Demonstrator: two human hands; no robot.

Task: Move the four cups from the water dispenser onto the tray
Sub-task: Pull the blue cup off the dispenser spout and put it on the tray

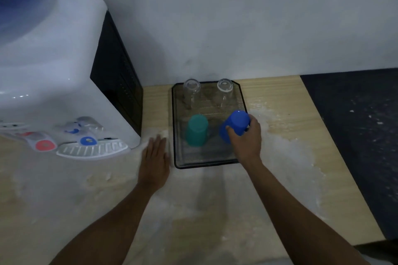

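Observation:
A black mesh tray (178,157) lies on the wooden table beside the white water dispenser (53,71). Two clear glasses (191,92) (224,90) stand upside down at the tray's far end. A teal cup (197,130) stands upside down at the near left of the tray. My right hand (246,137) grips a blue cup (234,125), tilted, over the tray's near right part. My left hand (155,157) rests flat on the table with fingers spread, just left of the tray.
The dispenser's drip tray (92,150) and its red and blue taps (86,139) stick out at the left. A grey wall rises behind the tray. The table's right edge (336,153) borders a dark floor. Pale smears cover the tabletop.

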